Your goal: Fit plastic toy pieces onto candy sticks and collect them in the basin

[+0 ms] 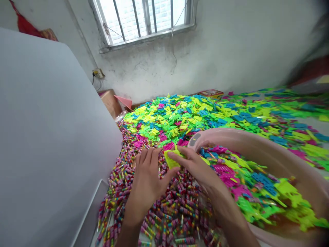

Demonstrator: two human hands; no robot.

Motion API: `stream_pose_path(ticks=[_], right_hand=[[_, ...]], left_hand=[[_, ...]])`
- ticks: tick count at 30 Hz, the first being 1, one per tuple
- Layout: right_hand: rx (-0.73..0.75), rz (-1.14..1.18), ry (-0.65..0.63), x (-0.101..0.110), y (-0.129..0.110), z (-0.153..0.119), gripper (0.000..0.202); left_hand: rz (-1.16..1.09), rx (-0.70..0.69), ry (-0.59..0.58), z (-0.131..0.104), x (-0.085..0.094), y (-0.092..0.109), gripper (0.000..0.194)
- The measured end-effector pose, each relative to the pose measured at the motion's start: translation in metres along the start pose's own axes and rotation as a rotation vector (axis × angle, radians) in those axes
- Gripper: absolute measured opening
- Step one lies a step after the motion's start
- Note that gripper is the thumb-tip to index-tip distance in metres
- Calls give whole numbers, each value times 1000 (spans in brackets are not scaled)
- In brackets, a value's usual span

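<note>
Lengthwise, the yellow piece points roughly forward, right hand half closed on it, left hand open.

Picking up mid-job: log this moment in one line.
left hand: open, above striped tubes | right hand: holding yellow plastic piece | pink tub: at right, holding mixed pieces

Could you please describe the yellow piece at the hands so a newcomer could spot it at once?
Find the big pink tub at the right, then look just past its left rim, over the small striped tubes. There the right hand holds a bright yellow plastic piece. Unlike the yellow pieces in the tub or on the multicoloured pile behind, this one is held.
</note>
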State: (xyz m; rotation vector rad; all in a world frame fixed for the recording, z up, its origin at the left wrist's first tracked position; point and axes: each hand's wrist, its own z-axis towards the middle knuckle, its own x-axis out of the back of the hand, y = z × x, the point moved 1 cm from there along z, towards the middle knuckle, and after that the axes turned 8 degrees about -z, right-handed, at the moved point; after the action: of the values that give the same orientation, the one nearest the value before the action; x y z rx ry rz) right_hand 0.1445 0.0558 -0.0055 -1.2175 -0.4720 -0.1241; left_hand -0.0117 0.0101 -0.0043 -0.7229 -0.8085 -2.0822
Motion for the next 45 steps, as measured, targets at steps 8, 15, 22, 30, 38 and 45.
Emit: stream_pose_path(ticks=[8,15,22,30,38,45], right_hand=[[-64,39,0,5,-3,-6,35],[-80,16,79,5,0,-7,36],[-43,16,54,5,4,-3,40],[-6,-20,43,8,8,0,45],[54,-220,121,29,-10,-6,43],[-91,-553,532,93,-7,-32,43]], left_hand=[[4,-8,36,-4,-7,-1,51],[0,-56,52,-5,-14,-6,38],[-14,6,45,-4,-19,-4,35],[-54,-43,51,-4,-25,-4,19],[-270,29,145,-6,-44,-5,26],[-34,251,-243,-24,-111,-32,51]])
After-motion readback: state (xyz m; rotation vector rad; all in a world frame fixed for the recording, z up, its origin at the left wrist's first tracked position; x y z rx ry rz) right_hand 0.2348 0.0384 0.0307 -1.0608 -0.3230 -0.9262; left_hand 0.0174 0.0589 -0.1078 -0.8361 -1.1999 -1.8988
